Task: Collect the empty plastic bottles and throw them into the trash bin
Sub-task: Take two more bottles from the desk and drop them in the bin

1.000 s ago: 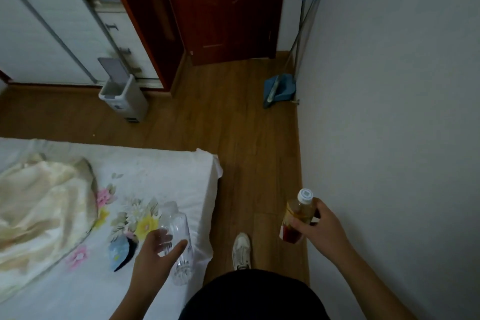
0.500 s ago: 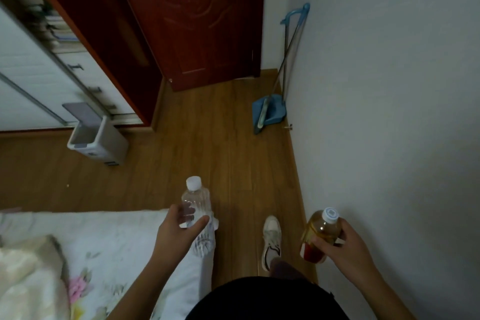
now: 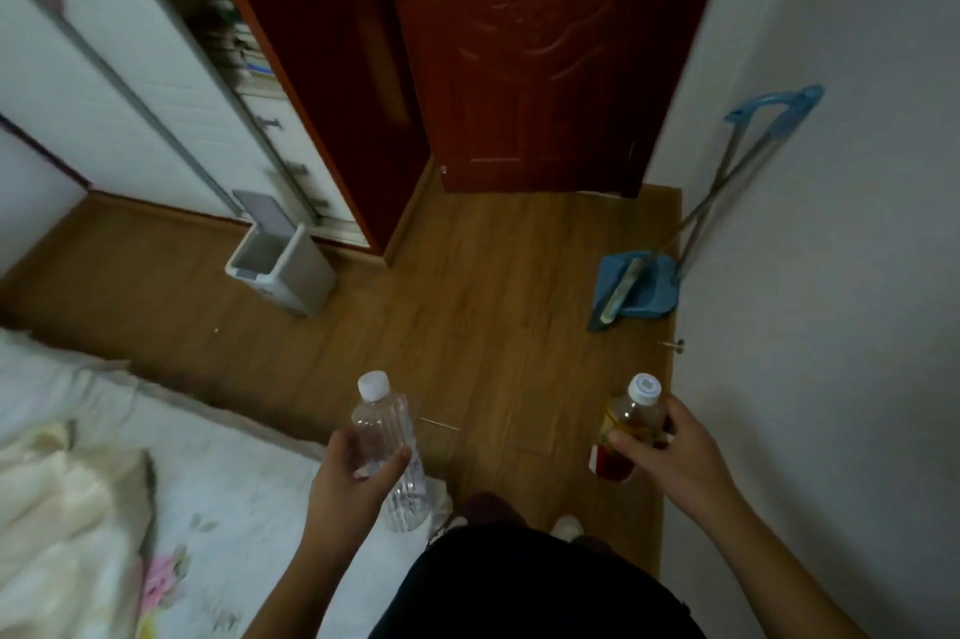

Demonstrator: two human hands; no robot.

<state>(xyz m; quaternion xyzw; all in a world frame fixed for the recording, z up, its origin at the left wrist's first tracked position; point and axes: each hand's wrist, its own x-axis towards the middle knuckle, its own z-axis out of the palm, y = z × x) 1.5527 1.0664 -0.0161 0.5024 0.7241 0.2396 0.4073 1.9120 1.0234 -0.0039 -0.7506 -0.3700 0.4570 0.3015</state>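
From the head view, the left hand (image 3: pixel 353 472) has its grip closed round the middle of a clear bottle (image 3: pixel 387 430), with thumb and fingers curled about the body. This bottle is see-through plastic with ribbed sides and a white screw cap, and nothing shows inside it. It is held cap-up and leaning slightly, over the edge of the bed (image 3: pixel 78 430) where that meets the wooden floor (image 3: pixel 467 326).

The right hand (image 3: pixel 675 446) grips a second, shorter bottle (image 3: pixel 631 423) near the white wall. The fingers wrap its mid-section. It has a white cap, a yellowish amber upper body and a red band at the bottom; whether the colour is tint or leftover drink cannot be told.

The trash bin (image 3: pixel 291 275), pale grey-white with its lid raised, stands on the floor by the wardrobe, well apart from both bottles. A blue dustpan (image 3: pixel 649 290) sits against the right wall.
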